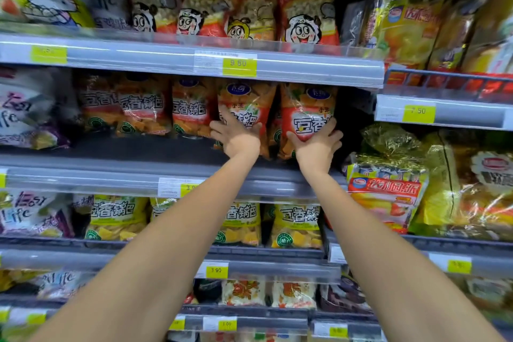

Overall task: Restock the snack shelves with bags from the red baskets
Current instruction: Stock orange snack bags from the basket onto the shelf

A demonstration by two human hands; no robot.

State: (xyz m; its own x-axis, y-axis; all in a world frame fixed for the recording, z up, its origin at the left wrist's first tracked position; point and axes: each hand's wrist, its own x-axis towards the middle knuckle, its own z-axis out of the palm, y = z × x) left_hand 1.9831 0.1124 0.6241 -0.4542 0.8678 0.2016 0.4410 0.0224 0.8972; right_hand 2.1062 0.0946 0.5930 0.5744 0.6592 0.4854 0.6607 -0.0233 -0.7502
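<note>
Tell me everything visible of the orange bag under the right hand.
The orange bag is glossy plastic with a blue oval logo on top, white characters on a red panel and orange pieces around it. It stands upright at the front of the shelf, last in its row, a dark gap to its right. The right hand grips its lower part, thumb on the left, fingers round its right edge.
</note>
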